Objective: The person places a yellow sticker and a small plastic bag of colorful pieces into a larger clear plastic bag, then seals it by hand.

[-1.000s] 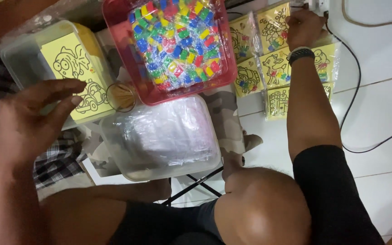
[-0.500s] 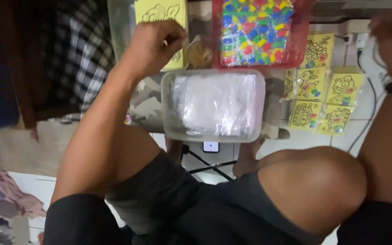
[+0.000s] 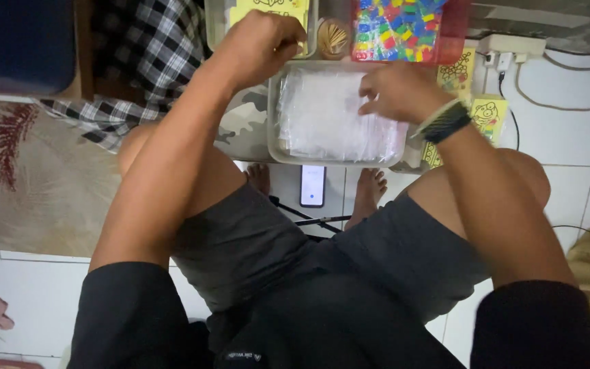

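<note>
My left hand is closed into a loose fist over a clear tub holding yellow picture cards, near a small round pot of wooden sticks. My right hand, with a dark wristband, reaches into a clear plastic tub filled with clear plastic bags; its fingers touch the top bag. A red tray of small colourful pieces stands just beyond. Whether either hand grips anything I cannot tell.
Yellow picture cards lie on the white tiled floor at the right, next to a white power strip and cables. A phone lies between my feet. A checked cloth and brown mat are at left.
The view has tilted down toward my lap. My right hand has moved from the yellow cards at the right onto the tub of plastic bags. My left hand stays at the card tub.
</note>
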